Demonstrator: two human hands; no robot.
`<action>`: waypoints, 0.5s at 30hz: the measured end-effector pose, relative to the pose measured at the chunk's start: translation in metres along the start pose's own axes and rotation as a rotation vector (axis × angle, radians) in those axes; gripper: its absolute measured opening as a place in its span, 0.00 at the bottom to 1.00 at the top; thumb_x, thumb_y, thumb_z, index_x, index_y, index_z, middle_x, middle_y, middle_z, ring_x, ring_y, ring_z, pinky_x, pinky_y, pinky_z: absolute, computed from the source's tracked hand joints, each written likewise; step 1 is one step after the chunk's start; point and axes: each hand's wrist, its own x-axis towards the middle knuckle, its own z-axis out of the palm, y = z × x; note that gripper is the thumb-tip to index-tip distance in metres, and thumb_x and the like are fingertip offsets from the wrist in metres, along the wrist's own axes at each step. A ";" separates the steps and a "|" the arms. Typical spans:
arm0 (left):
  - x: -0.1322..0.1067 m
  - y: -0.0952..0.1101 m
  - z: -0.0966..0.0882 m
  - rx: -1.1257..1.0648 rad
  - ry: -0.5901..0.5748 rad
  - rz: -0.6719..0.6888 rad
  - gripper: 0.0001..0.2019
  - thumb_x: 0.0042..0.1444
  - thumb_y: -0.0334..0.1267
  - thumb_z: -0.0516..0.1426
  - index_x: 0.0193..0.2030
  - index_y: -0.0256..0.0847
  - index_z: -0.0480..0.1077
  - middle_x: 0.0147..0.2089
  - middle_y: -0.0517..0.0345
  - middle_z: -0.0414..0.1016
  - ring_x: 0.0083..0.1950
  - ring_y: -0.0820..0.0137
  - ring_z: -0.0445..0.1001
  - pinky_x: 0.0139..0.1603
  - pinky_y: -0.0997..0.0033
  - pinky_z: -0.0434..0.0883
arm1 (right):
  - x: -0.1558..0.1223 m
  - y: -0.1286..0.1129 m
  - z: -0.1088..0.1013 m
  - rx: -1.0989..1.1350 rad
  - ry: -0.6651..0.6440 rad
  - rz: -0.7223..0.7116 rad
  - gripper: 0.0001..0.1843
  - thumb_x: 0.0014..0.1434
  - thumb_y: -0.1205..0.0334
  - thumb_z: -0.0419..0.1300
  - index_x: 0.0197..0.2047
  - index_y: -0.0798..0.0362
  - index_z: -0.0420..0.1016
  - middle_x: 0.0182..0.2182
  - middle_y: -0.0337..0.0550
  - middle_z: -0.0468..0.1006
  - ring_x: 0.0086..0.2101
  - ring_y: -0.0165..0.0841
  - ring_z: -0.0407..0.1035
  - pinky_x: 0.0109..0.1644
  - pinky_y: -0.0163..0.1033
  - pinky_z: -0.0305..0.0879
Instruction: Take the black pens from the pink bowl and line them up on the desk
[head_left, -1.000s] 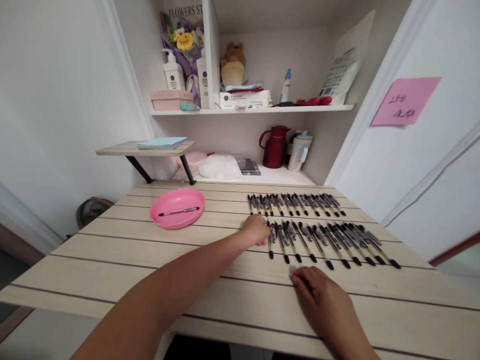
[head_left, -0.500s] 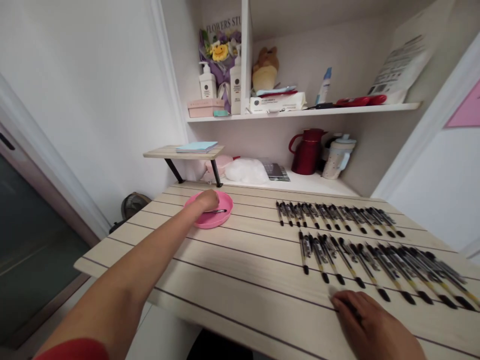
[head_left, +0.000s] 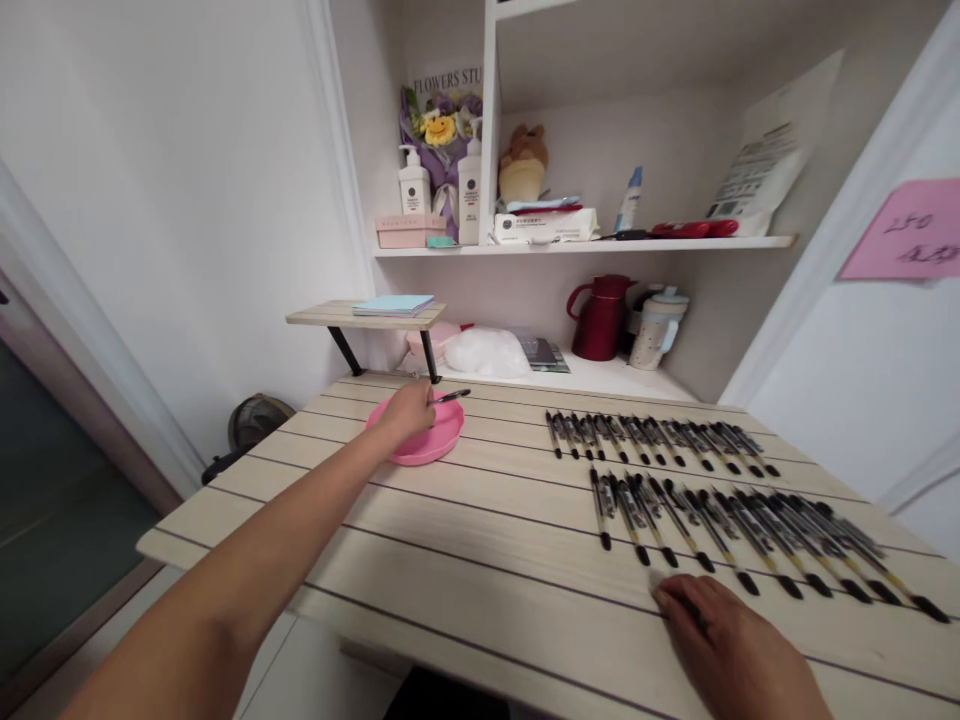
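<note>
My left hand (head_left: 409,412) is closed on a dark pen (head_left: 451,396), just above the pink plate (head_left: 424,448). One end of the pen sticks out to the right, past the plate's rim. On the right of the table, my right hand (head_left: 731,640) rests with its fingers curled; whatever is inside them, if anything, is hidden. It lies just in front of the near row of pens (head_left: 697,520), several black-tipped ones placed side by side. Behind that runs a far row of shorter pens (head_left: 660,440).
A small raised stand (head_left: 330,315) with blue paper (head_left: 394,304) is behind the plate. At the back are a white plastic bag (head_left: 487,352), a red jug (head_left: 598,318) and a pale tumbler (head_left: 658,328). A shelf (head_left: 645,244) overhangs the back, holding bottles and a plush toy.
My left hand has picked up the pen that lay in the pink plate, lifting its free end over the rim. My right hand stays near the pens. The camera view has shifted slightly.
</note>
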 end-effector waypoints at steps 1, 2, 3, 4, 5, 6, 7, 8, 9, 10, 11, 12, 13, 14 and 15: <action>-0.008 0.010 0.000 -0.046 -0.011 0.028 0.09 0.49 0.32 0.54 0.39 0.38 0.66 0.34 0.56 0.72 0.33 0.72 0.69 0.31 0.77 0.62 | 0.001 0.000 -0.001 0.007 -0.006 -0.001 0.15 0.56 0.51 0.46 0.31 0.45 0.72 0.31 0.41 0.76 0.27 0.34 0.70 0.29 0.36 0.61; -0.018 0.020 0.003 -0.105 -0.040 0.052 0.10 0.50 0.33 0.53 0.40 0.39 0.65 0.32 0.59 0.71 0.29 0.75 0.67 0.27 0.78 0.62 | 0.002 -0.001 -0.002 0.018 -0.011 0.001 0.15 0.55 0.51 0.47 0.30 0.46 0.72 0.31 0.41 0.76 0.27 0.34 0.70 0.29 0.36 0.61; -0.031 0.031 0.008 -0.181 -0.088 0.079 0.11 0.51 0.34 0.51 0.42 0.40 0.64 0.30 0.61 0.70 0.24 0.78 0.64 0.24 0.80 0.60 | 0.003 -0.002 -0.004 0.035 -0.008 0.009 0.15 0.55 0.51 0.48 0.30 0.46 0.72 0.31 0.41 0.76 0.27 0.34 0.70 0.29 0.36 0.61; -0.046 0.042 0.015 -0.395 -0.194 0.093 0.13 0.51 0.33 0.50 0.44 0.40 0.63 0.28 0.63 0.69 0.20 0.80 0.60 0.21 0.80 0.58 | 0.004 -0.005 -0.006 0.059 0.002 0.022 0.15 0.54 0.50 0.48 0.30 0.46 0.72 0.31 0.41 0.76 0.28 0.35 0.70 0.30 0.37 0.61; -0.062 0.053 0.025 -0.600 -0.331 0.115 0.14 0.52 0.34 0.49 0.46 0.41 0.63 0.27 0.64 0.69 0.17 0.82 0.57 0.19 0.81 0.56 | 0.003 -0.010 -0.008 0.096 0.016 0.037 0.15 0.55 0.50 0.48 0.30 0.47 0.72 0.31 0.42 0.76 0.29 0.35 0.70 0.31 0.37 0.62; -0.078 0.062 0.036 -0.740 -0.440 0.114 0.13 0.53 0.36 0.48 0.45 0.41 0.63 0.25 0.64 0.67 0.16 0.82 0.54 0.17 0.81 0.54 | 0.003 -0.016 -0.011 0.150 0.028 0.051 0.16 0.55 0.50 0.47 0.31 0.48 0.72 0.31 0.42 0.76 0.29 0.35 0.70 0.32 0.37 0.62; -0.095 0.071 0.048 -0.831 -0.535 0.099 0.13 0.54 0.40 0.47 0.43 0.40 0.64 0.24 0.65 0.66 0.15 0.83 0.52 0.16 0.81 0.52 | 0.002 -0.024 -0.013 0.222 0.033 0.057 0.17 0.56 0.50 0.47 0.31 0.48 0.72 0.30 0.42 0.77 0.30 0.36 0.71 0.33 0.37 0.63; -0.111 0.078 0.061 -0.892 -0.606 0.082 0.13 0.55 0.42 0.46 0.41 0.39 0.65 0.22 0.64 0.65 0.14 0.83 0.52 0.15 0.80 0.51 | 0.001 -0.033 -0.014 0.314 0.028 0.053 0.17 0.56 0.49 0.47 0.32 0.49 0.72 0.30 0.42 0.77 0.31 0.36 0.71 0.35 0.37 0.63; -0.125 0.084 0.073 -0.941 -0.671 0.075 0.13 0.55 0.42 0.45 0.38 0.38 0.65 0.22 0.64 0.65 0.13 0.83 0.52 0.14 0.80 0.50 | 0.001 -0.043 -0.015 0.421 0.017 0.043 0.18 0.56 0.49 0.47 0.33 0.50 0.72 0.31 0.43 0.77 0.33 0.35 0.71 0.37 0.36 0.64; -0.137 0.089 0.085 -0.986 -0.718 0.074 0.12 0.55 0.43 0.45 0.36 0.38 0.64 0.21 0.65 0.64 0.13 0.82 0.53 0.14 0.80 0.51 | 0.001 -0.053 -0.014 0.531 0.010 0.031 0.18 0.56 0.48 0.47 0.36 0.51 0.71 0.32 0.43 0.77 0.34 0.36 0.71 0.38 0.36 0.64; -0.147 0.093 0.095 -1.020 -0.750 0.065 0.11 0.54 0.43 0.46 0.33 0.38 0.63 0.21 0.65 0.64 0.13 0.82 0.55 0.13 0.80 0.52 | 0.002 -0.063 -0.013 0.635 0.017 0.032 0.19 0.56 0.48 0.48 0.39 0.52 0.71 0.32 0.44 0.77 0.34 0.36 0.70 0.38 0.37 0.64; -0.155 0.097 0.105 -1.049 -0.767 0.049 0.10 0.53 0.43 0.47 0.31 0.39 0.61 0.20 0.65 0.64 0.13 0.81 0.57 0.14 0.79 0.55 | 0.004 -0.072 -0.010 0.729 0.031 0.045 0.20 0.56 0.48 0.48 0.40 0.53 0.70 0.31 0.44 0.77 0.33 0.36 0.71 0.37 0.37 0.65; -0.160 0.101 0.112 -1.082 -0.762 0.027 0.09 0.52 0.43 0.48 0.30 0.40 0.60 0.20 0.66 0.64 0.13 0.80 0.58 0.14 0.79 0.57 | 0.006 -0.080 -0.007 0.811 0.055 0.079 0.21 0.56 0.47 0.47 0.40 0.54 0.70 0.29 0.44 0.77 0.31 0.35 0.71 0.36 0.37 0.66; -0.163 0.105 0.118 -1.111 -0.743 0.003 0.08 0.51 0.43 0.50 0.29 0.40 0.59 0.20 0.66 0.64 0.13 0.80 0.59 0.13 0.79 0.57 | 0.009 -0.087 -0.003 0.874 0.086 0.124 0.22 0.56 0.46 0.46 0.39 0.55 0.70 0.26 0.43 0.76 0.28 0.35 0.70 0.33 0.37 0.66; -0.164 0.108 0.122 -1.134 -0.714 -0.021 0.08 0.50 0.43 0.51 0.28 0.40 0.58 0.20 0.66 0.64 0.13 0.80 0.59 0.13 0.79 0.57 | 0.012 -0.093 0.001 0.921 0.114 0.171 0.23 0.56 0.45 0.45 0.36 0.56 0.70 0.22 0.43 0.75 0.25 0.34 0.70 0.30 0.37 0.66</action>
